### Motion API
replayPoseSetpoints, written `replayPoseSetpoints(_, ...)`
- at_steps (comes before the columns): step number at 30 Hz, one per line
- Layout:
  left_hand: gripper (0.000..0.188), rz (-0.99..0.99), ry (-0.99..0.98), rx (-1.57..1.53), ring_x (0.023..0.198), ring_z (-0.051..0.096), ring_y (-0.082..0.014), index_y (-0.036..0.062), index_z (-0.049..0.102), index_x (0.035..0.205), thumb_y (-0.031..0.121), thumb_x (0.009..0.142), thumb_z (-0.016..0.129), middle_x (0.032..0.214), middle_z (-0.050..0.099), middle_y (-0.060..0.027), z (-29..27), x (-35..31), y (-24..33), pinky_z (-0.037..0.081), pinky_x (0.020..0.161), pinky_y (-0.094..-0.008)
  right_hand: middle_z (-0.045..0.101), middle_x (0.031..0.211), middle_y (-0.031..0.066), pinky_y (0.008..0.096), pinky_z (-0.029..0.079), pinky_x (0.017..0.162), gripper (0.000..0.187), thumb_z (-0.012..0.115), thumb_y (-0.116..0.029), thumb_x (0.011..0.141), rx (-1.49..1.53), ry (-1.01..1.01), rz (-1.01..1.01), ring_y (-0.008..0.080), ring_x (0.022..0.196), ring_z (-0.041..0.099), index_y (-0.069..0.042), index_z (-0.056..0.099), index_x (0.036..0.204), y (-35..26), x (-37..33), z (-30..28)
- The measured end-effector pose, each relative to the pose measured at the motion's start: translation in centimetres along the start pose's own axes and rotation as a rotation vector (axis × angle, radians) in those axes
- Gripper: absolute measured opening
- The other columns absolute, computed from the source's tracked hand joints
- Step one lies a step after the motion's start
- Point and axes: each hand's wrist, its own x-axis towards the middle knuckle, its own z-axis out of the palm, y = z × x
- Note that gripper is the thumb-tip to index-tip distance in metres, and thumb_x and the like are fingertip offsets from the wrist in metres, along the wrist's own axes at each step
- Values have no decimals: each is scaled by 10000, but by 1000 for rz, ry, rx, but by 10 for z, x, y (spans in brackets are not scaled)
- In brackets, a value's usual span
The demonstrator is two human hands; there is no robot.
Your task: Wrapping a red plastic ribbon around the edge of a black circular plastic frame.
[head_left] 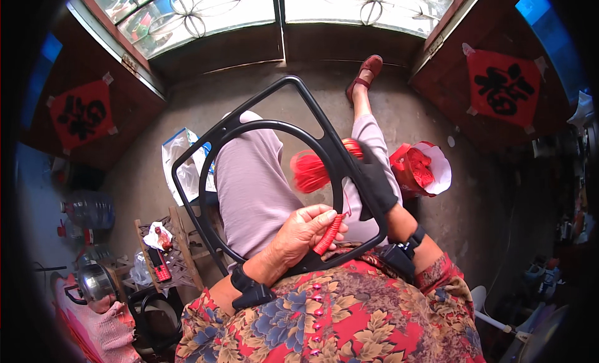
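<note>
A black frame point(310, 107) with a round ring inside rests tilted across my lap. Red cord is wound in tight coils point(329, 235) around the ring's lower right part. My left hand point(306, 233) pinches these coils between thumb and fingers, and a thin loose strand rises beside the thumb. My right hand point(379, 188), in a black glove, is at the frame's right side, closed around a loose bundle of shiny red cord point(310, 171). The bundle hangs out through the ring's opening, slightly blurred. The glove hides part of the bundle.
A red bag point(412, 169) with red material stands right of my leg. On the left are a white plastic bag point(181, 154), a small woven stool point(178, 254) bearing a red phone point(160, 265), and a metal pot point(98, 287). Glazed doors point(237, 7) stand ahead.
</note>
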Motion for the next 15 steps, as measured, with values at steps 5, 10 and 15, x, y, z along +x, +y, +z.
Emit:
replayPoseSetpoints(5,281,97,37,-27,713,639,-159,-10,559,1049,197,864,601,897,641,-116,-2,-5,-8,528,564,-249,534,1141,106,268,462,848,506,636,-197,820,992,-535,363,154,961,560,0,431,1238,8,-5,23)
replayPoseSetpoints(10,239,79,-21,0,677,622,-134,-4,575,1025,173,867,603,881,641,-92,-6,-4,-3,508,591,-222,518,1189,108,273,446,882,587,657,-175,786,755,-697,355,159,1004,549,-2,397,1283,-39,-16,20)
replayPoseSetpoints(15,196,185,90,53,696,615,-111,6,580,979,186,904,558,858,637,-77,-9,-1,-8,508,604,-213,569,1100,80,265,430,880,530,654,-128,750,108,-458,329,125,970,553,6,466,1227,-60,-40,0)
